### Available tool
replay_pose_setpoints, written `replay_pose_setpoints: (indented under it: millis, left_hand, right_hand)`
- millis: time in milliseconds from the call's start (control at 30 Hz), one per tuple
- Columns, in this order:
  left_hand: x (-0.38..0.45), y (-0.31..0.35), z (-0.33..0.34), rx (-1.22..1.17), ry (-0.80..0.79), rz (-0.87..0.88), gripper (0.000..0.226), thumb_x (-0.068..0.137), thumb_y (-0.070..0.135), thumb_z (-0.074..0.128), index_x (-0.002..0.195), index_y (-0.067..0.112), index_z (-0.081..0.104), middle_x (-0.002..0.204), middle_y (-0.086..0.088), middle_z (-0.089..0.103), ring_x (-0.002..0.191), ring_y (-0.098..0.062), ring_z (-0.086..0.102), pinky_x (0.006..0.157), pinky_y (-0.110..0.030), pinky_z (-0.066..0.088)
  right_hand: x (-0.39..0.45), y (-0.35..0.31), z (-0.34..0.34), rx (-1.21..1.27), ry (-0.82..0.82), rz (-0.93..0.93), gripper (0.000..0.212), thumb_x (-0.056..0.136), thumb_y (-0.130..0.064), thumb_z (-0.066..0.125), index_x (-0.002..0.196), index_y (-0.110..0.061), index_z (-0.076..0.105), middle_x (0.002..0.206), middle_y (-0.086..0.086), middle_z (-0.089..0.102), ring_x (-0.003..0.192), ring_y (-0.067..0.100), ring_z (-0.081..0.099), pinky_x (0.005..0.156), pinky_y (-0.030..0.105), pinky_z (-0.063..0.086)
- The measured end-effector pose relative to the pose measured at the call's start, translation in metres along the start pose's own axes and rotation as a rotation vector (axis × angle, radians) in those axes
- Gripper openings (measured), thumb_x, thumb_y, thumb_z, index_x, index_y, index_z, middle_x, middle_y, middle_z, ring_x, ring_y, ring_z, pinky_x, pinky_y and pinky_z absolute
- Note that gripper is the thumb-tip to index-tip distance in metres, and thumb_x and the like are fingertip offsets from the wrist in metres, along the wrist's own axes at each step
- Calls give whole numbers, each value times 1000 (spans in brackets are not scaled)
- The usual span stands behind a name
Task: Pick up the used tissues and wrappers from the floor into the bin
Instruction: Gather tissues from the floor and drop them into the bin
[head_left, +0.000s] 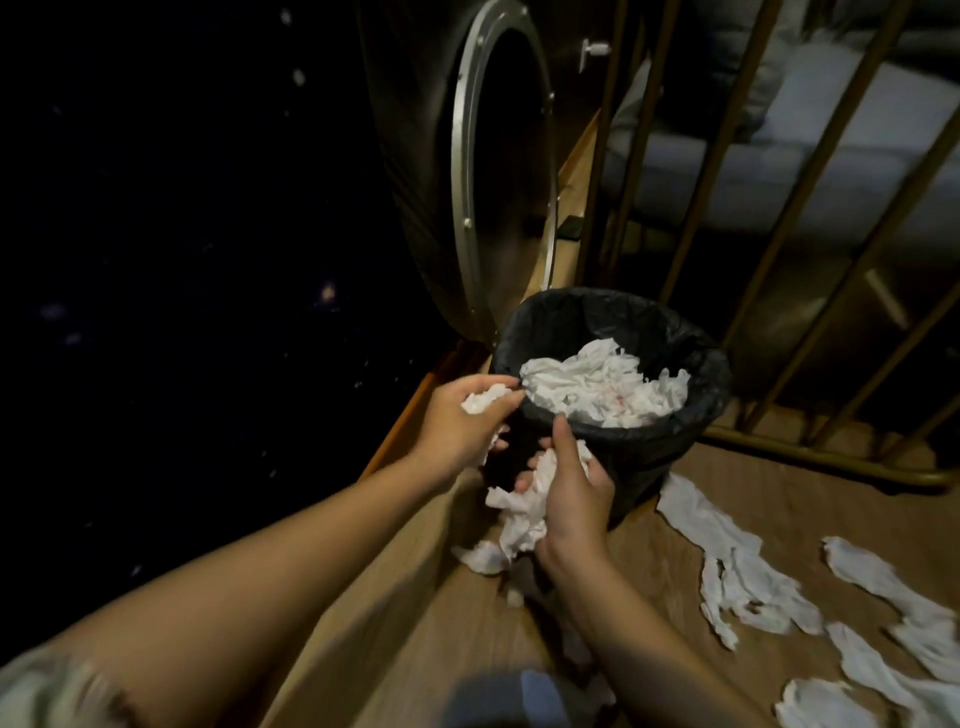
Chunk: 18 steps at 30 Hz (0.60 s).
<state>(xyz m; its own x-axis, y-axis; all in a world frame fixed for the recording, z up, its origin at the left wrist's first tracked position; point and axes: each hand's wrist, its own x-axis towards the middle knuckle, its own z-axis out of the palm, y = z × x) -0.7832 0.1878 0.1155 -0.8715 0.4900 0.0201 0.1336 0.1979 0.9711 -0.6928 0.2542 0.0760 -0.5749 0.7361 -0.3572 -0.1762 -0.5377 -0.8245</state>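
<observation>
Loose tissues (748, 582) lie strewn on the wooden floor (426, 634) close to me, at my right. My right hand (569, 496) grips a crumpled tissue bunch (519, 514) just beside the bin's side. My left hand (457, 421) curls round a small tissue wad (480, 401) at the rim of the bin (670, 441), whose black liner already holds white tissues. Behind stand gold bars (727, 197).

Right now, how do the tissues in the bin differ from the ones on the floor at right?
The tissues in the bin sit bunched in one crumpled heap; the floor tissues lie spread as separate flattened strips. The binned heap shows faint reddish marks; any marks on the floor ones are unclear. Both are white and wrinkled.
</observation>
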Motion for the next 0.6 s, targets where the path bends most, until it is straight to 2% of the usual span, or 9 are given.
replay_pose_setpoints:
  millis: [100, 167, 200, 267, 333, 367, 433, 500, 600]
  left_hand:
    - [22, 37, 15, 50, -59, 47, 23, 84, 34, 73, 82, 11, 72, 65, 5, 64, 49, 1, 55, 41, -12, 41]
    - [37, 58, 28, 24, -55, 9, 31, 83, 41, 72, 70, 14, 64, 52, 7, 55, 41, -2, 49, 38, -14, 36]
    - [46, 66, 35, 19, -32, -15, 31, 85, 43, 69, 71, 16, 63, 52, 6, 53, 44, -5, 48, 40, -16, 36]
    - [61, 77, 49, -50, 4, -55, 23, 92, 32, 58, 79, 14, 62, 65, 1, 54, 60, -14, 52, 54, -22, 42]
    - [72, 80, 62, -88, 36, -80, 8, 88, 20, 51, 88, 16, 58, 85, -3, 57, 84, -23, 57, 78, -32, 48]
    - [78, 77, 69, -78, 48, -91, 14, 85, 20, 48, 97, 17, 56, 96, -5, 59, 96, -26, 57, 90, -39, 49]
    - [82, 67, 77, 39, 57, -67, 33, 82, 22, 45, 115, 20, 48, 118, -10, 56, 111, -30, 55, 99, -48, 47]
    - [77, 59, 80, 232, 39, 52, 36, 89, 13, 47, 124, 17, 45, 130, -11, 47, 116, -29, 50, 102, -44, 44]
    - [71, 41, 74, 486, -27, 307, 44, 87, -1, 53, 128, 17, 53, 132, -7, 47, 118, -24, 50, 103, -28, 38]
  right_hand:
    - [5, -34, 12, -60, -58, -252, 41, 77, -59, 68, 70, -19, 66, 68, 4, 64, 75, 29, 61, 72, 44, 50]
    - [14, -59, 16, -111, -38, -395, 46, 85, -57, 57, 64, -17, 62, 66, 5, 63, 73, 27, 61, 76, 42, 50]
    - [23, -70, 16, -122, -8, -445, 47, 87, -53, 51, 63, -14, 61, 66, 6, 63, 72, 24, 62, 77, 40, 50]
    - [41, -90, 15, -134, 67, -488, 47, 84, -48, 40, 60, -15, 64, 75, 9, 65, 79, 23, 63, 83, 38, 50]
    - [53, -107, 13, -188, 118, -534, 43, 78, -43, 34, 59, -19, 65, 79, 7, 64, 85, 25, 60, 85, 40, 49]
    - [58, -114, 11, -230, 132, -582, 41, 77, -40, 34, 64, -17, 64, 76, 3, 62, 81, 22, 59, 80, 36, 48]
    - [68, -125, 6, -357, 128, -675, 29, 87, -31, 37, 82, -13, 60, 77, -4, 59, 78, 16, 56, 68, 28, 41]
    - [79, -130, -1, -533, 105, -761, 11, 97, -18, 42, 99, -14, 51, 90, 0, 57, 86, 18, 55, 65, 18, 38]
    - [94, -125, -14, -794, -1, -898, 17, 97, -12, 50, 113, -8, 47, 112, 6, 48, 96, 14, 49, 72, 2, 33]
